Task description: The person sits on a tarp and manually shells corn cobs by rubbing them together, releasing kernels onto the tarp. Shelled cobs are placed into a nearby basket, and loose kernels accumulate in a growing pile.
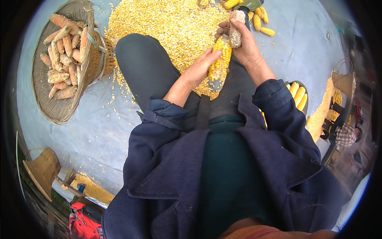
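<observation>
My left hand [199, 68] grips a yellow ear of corn [220, 59], its thumb across the kernels. Some kernels are gone near the ear's lower end. A bare corncob [236, 37] is in my right hand [248, 44], with the thumb along its side, and its lower end lies against or close beside the ear's upper end. Below both hands, a wide heap of loose corn kernels [167, 27] spreads on the ground sheet beyond and between my legs. Some fingers of each hand are hidden behind the corn.
A wicker basket [103, 56] of stripped cobs [64, 59] lies tipped at the left. Several ears [259, 19] lie near my right foot, and more fill a container [298, 95] by my right elbow. Another basket [44, 167] stands lower left. A person [346, 135] is at far right.
</observation>
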Available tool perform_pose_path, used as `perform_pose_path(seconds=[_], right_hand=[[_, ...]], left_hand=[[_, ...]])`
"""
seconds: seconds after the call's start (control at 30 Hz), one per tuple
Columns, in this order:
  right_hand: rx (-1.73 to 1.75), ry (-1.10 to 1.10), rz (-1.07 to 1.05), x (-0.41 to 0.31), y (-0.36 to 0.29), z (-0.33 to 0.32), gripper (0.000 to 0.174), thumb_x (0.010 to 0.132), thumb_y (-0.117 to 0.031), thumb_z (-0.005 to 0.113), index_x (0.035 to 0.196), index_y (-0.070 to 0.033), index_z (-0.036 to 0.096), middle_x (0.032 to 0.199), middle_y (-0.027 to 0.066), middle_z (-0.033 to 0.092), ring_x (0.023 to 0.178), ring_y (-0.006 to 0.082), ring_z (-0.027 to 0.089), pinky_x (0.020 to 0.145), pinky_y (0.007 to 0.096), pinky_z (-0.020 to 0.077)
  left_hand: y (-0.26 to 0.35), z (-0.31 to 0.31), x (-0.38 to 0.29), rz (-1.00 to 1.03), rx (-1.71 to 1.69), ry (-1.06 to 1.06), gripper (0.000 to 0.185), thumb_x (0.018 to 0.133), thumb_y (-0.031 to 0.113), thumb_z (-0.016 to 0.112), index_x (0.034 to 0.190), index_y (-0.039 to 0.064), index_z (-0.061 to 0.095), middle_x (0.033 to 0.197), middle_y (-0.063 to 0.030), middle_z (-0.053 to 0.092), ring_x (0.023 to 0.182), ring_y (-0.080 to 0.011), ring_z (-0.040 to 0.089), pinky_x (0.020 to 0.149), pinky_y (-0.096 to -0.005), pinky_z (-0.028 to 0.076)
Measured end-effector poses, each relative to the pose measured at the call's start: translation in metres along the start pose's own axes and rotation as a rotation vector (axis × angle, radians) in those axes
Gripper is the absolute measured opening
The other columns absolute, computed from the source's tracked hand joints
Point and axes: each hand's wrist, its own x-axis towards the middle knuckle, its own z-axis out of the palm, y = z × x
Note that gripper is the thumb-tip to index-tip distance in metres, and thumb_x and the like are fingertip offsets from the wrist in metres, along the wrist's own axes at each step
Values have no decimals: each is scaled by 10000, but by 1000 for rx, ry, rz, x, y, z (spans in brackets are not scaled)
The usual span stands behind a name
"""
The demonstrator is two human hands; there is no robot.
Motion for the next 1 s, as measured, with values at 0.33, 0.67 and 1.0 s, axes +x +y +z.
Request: perform_pose_path(seconds=[0.33,0.67,1.0], right_hand=[[20,39,48,-2,3,-6,366,854,-350,535,985,-9,557,853,91,615,824,190,601,748,316,491],[-181,155,57,-34,-1,-6,391,775,-145,666,1119,-31,519,1008,51,585,950,159,559,840,347,462],[4,140,240,-61,28,8,427,758,-98,653,1135,-60,457,949,54,572,792,181,585,765,355,489]], left_hand=[[3,-2,-3,24,-102,45,400,897,302,548,1150,-2,488,986,-105,609,846,-194,625,754,-354,522],[5,-5,-2,17,-219,81,424,953,358,359,1182,24,484,993,-124,616,807,-261,630,733,-388,524],[5,-5,1,256,-215,119,463,963,376,348,1251,24,432,1167,-110,551,1044,-235,551,899,-387,450]])
